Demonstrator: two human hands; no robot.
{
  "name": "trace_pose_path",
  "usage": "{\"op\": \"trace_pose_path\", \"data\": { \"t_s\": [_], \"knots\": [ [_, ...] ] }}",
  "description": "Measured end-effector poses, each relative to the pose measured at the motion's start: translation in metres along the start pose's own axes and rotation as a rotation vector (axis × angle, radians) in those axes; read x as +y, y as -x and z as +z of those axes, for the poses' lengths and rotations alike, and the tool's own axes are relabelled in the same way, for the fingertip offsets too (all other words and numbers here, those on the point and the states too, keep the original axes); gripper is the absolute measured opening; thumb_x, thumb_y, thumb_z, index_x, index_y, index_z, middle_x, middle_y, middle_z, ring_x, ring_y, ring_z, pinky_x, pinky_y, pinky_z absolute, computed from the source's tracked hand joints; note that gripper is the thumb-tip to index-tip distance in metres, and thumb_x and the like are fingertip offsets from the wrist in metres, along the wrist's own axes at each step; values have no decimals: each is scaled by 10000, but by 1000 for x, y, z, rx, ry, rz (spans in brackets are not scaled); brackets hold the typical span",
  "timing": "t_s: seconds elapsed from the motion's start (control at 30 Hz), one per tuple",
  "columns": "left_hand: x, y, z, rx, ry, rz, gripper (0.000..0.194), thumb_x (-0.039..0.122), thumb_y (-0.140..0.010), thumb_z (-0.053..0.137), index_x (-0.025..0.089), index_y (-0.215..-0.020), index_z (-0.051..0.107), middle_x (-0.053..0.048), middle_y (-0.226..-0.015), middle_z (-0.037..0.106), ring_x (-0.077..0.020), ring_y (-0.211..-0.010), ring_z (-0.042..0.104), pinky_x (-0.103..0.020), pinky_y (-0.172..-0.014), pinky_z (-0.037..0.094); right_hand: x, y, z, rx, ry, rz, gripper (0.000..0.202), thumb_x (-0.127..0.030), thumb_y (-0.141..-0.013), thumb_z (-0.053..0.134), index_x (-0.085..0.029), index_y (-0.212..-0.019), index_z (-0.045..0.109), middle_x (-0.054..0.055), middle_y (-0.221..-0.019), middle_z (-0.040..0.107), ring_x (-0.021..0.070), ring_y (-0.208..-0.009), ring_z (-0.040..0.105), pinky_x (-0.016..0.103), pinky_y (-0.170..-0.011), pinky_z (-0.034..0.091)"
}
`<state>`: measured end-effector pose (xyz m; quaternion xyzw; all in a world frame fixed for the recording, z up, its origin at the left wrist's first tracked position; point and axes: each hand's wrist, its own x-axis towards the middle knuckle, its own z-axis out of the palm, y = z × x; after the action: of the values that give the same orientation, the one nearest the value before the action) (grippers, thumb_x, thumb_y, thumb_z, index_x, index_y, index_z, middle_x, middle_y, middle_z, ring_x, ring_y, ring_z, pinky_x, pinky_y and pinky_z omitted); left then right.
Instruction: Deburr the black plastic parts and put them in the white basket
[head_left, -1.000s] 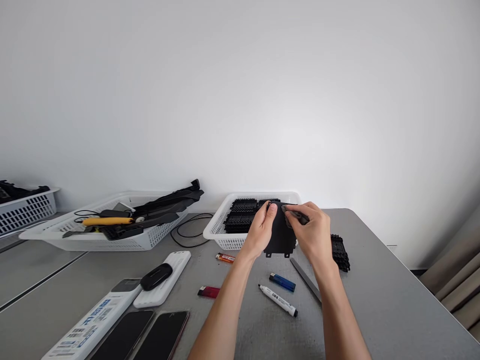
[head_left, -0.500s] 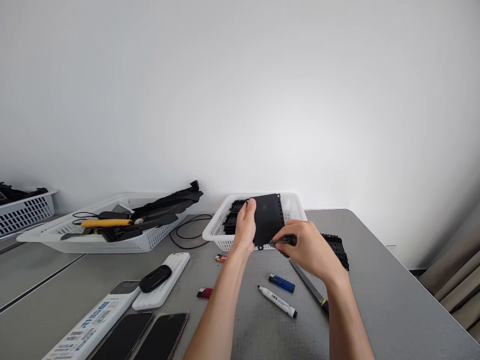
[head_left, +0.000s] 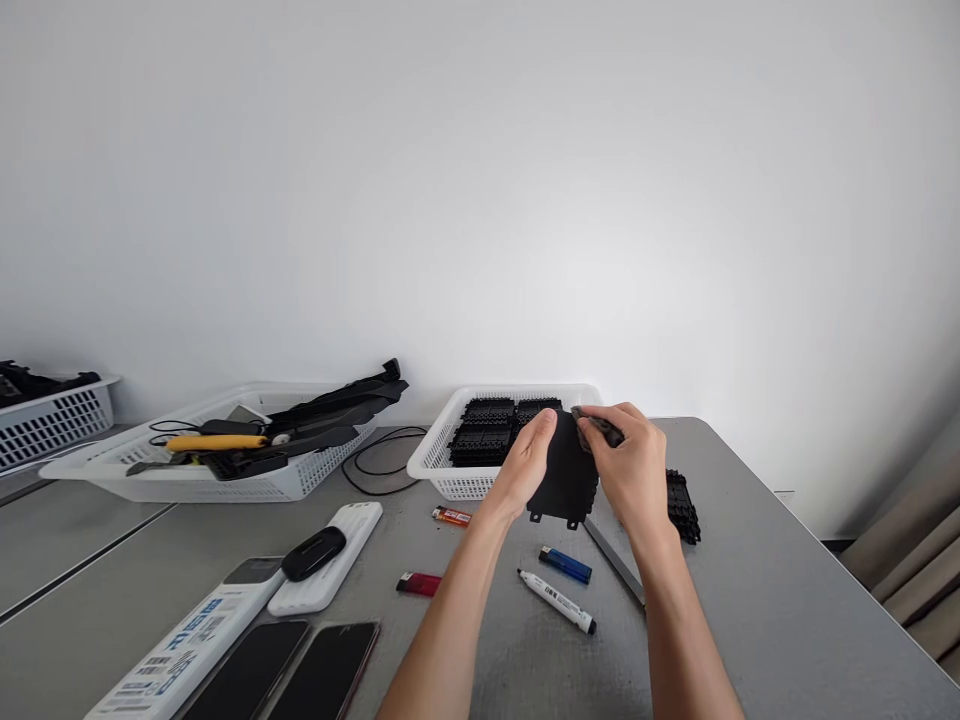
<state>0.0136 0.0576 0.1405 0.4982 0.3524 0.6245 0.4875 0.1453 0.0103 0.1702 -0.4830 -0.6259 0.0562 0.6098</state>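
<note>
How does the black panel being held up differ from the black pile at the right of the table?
The black panel is in the left hand, while the black pile lies on the table. The panel shows a smooth, flat face; the pile looks ribbed and layered. Both are black with notched edges.

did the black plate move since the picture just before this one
Yes. The plate has shifted right and slightly lower in view, judged against the white basket behind it.
</note>
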Motion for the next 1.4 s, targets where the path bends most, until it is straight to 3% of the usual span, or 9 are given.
{"op": "trace_pose_path", "data": {
  "t_s": [0.2, 0.37, 0.5, 0.57, 0.77, 0.93, 1.03, 1.13, 1.4],
  "knots": [
    [-3, -7, 0, 160, 47, -153, 356, 455, -886, 608, 222, -1146, 680, -71, -1438, 547, -243, -1401, 420, -368, -1178, 301, -7, 8, 10, -274, 55, -21, 225, -45, -822, 651, -226, -886, 766, 6, -856, 677, 152, -730, 633, 258, -631, 443],
    [-6, -18, -8, 271, 133, -149, 454, 526, -828, 646, 173, -1111, 689, -111, -1266, 668, -276, -1327, 507, -380, -1099, 413, -11, 13, 10, -486, 219, -58, 246, -17, -792, 672, -243, -812, 766, -6, -844, 683, 154, -706, 625, 262, -582, 394],
    [-8, -23, -14, 286, 187, -124, 464, 552, -826, 631, 163, -1072, 693, -116, -1140, 720, -264, -1234, 587, -357, -1028, 476, -16, 15, -1, -616, 152, -97, 288, 21, -766, 653, -241, -791, 769, -9, -818, 686, 152, -717, 632, 258, -598, 421],
    [-9, -23, -16, 283, 190, -114, 452, 554, -835, 622, 170, -1063, 693, -116, -1129, 724, -261, -1227, 594, -353, -1024, 478, -18, 14, -6, -555, 3, -101, 262, -27, -809, 640, -248, -854, 773, -3, -854, 691, 148, -741, 639, 253, -631, 460],
    [-11, -16, -10, 95, 126, -88, 476, 570, -822, 645, 205, -1125, 694, -102, -1192, 708, -276, -1306, 529, -380, -1089, 421, -7, 4, -6, -5, -61, 8, 169, -240, -893, 609, -206, -967, 757, 58, -902, 676, 176, -753, 631, 287, -641, 490],
    [-12, -5, 5, -137, 120, -81, 546, 639, -841, 573, 201, -1139, 702, -94, -1161, 720, -276, -1290, 540, -363, -1099, 404, 5, 0, 3, 98, 43, 42, 199, -267, -900, 583, -194, -958, 758, 61, -877, 671, 181, -722, 621, 310, -648, 480],
    [-15, -2, 11, -213, 99, -54, 584, 679, -856, 508, 201, -1126, 705, -88, -1204, 700, -262, -1322, 504, -334, -1108, 382, 4, 2, 6, 30, -4, -5, 199, -224, -894, 582, -202, -978, 761, 50, -873, 669, 171, -734, 625, 293, -657, 486],
    [-17, -3, 13, -182, 106, -77, 623, 717, -846, 474, 202, -1112, 702, -85, -1206, 694, -262, -1334, 487, -337, -1111, 377, 0, 4, 9, -63, -32, -28, 209, -160, -881, 590, -215, -979, 767, 39, -872, 666, 161, -728, 627, 279, -638, 478],
    [-1, -15, 0, 128, 333, -163, 566, 641, -882, 490, 191, -1183, 652, -87, -1165, 712, -239, -1142, 637, -329, -966, 515, -9, 13, 16, -558, 122, -117, 333, 54, -764, 602, -222, -821, 779, 20, -835, 672, 164, -726, 642, 261, -632, 454]
  ]
}}
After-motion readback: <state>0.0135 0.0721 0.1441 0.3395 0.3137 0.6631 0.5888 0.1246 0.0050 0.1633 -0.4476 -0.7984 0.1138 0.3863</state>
